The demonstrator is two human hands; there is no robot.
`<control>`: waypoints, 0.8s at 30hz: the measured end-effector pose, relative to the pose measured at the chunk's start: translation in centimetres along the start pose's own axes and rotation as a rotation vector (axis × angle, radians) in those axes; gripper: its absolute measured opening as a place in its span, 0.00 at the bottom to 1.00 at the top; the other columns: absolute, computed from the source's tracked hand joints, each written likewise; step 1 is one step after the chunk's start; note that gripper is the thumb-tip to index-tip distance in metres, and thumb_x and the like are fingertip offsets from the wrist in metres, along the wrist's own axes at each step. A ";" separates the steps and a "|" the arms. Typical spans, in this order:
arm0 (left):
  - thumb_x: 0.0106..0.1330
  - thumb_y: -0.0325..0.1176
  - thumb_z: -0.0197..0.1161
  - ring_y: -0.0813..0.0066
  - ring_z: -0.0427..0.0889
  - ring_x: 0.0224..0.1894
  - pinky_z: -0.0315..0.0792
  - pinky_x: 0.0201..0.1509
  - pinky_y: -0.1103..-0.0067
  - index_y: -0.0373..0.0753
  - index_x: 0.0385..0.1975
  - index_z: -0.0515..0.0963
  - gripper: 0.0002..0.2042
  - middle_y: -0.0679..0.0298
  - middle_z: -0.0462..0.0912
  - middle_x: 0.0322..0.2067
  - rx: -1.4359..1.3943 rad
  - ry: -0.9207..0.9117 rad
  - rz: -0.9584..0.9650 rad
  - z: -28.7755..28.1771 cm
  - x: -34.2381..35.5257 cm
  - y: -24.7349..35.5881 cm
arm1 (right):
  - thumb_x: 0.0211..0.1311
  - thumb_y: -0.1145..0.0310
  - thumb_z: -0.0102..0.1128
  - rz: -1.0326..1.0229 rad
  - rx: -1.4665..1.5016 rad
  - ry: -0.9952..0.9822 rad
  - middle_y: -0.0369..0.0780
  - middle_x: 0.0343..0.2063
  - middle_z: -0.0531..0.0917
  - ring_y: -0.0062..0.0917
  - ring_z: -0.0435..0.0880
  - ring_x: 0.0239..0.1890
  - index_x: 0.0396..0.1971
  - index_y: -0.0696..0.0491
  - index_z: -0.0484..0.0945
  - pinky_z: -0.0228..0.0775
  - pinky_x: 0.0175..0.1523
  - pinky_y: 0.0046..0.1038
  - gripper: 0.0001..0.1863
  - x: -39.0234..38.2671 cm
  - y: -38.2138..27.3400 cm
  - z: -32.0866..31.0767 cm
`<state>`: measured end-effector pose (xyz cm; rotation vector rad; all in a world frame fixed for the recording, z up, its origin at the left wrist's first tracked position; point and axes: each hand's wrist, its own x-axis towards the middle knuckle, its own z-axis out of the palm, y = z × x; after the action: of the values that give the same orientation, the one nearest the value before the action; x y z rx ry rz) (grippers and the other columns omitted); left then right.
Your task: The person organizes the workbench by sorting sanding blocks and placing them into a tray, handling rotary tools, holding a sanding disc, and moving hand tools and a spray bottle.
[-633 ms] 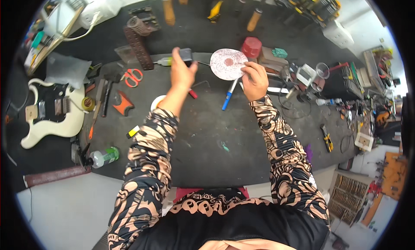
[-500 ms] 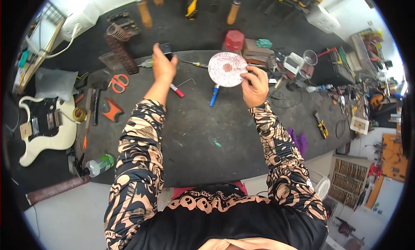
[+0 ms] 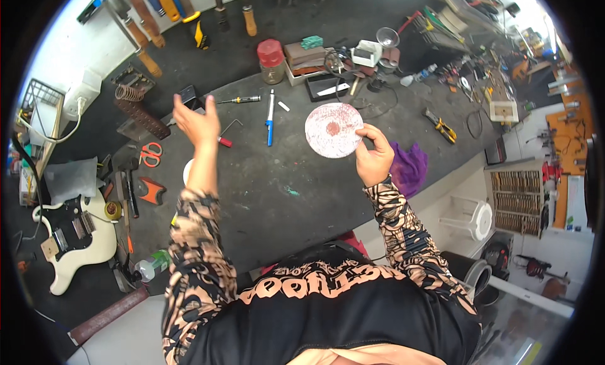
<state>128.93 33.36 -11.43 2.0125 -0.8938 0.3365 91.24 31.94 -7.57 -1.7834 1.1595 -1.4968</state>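
Round disc [image 3: 333, 130] pinched by right hand [image 3: 373, 158] fingers [image 3: 365, 133].

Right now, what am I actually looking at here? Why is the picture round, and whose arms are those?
There is no machine: a person wears a wide-lens camera on the head, looking down, so the picture is round and straight edges bend. The two patterned sleeves rising from below are that person's own arms. The right hand pinches a round disc, white with reddish smears, by its edge above the dark workbench. The left hand is raised, open and empty. On the bench lie a blue pen-like tool, a screwdriver, a red-lidded jar, orange-handled scissors and a purple cloth. A cream electric guitar body lies at the far left.
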 end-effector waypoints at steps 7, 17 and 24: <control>0.71 0.37 0.61 0.74 0.81 0.42 0.81 0.37 0.74 0.38 0.59 0.72 0.20 0.64 0.80 0.45 -1.085 -1.231 -0.845 -6.9 -18.8 15.4 | 0.60 0.86 0.53 0.335 0.215 -0.219 0.39 0.45 0.84 0.21 0.82 0.48 0.47 0.60 0.79 0.73 0.55 0.25 0.16 -5.5 -1.6 -7.9; 0.70 0.29 0.61 0.79 0.83 0.35 0.81 0.33 0.80 0.38 0.50 0.72 0.11 0.64 0.83 0.38 -1.005 -1.387 -0.393 -5.4 -33.7 34.8 | 0.65 0.73 0.63 0.455 0.515 -0.094 0.41 0.46 0.82 0.21 0.82 0.45 0.62 0.59 0.66 0.75 0.51 0.25 0.27 -8.3 2.9 -30.8; 0.69 0.29 0.63 0.80 0.80 0.36 0.76 0.37 0.81 0.34 0.52 0.74 0.14 0.64 0.82 0.38 -0.998 -1.630 -0.005 0.4 -44.1 53.8 | 0.66 0.68 0.62 0.461 0.212 0.044 0.37 0.34 0.84 0.15 0.81 0.34 0.48 0.59 0.76 0.74 0.40 0.22 0.15 -8.1 6.0 -53.6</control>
<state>59.98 34.58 -2.13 0.9714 -1.4793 -1.6604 37.91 42.66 -3.69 -1.2425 1.2746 -1.3260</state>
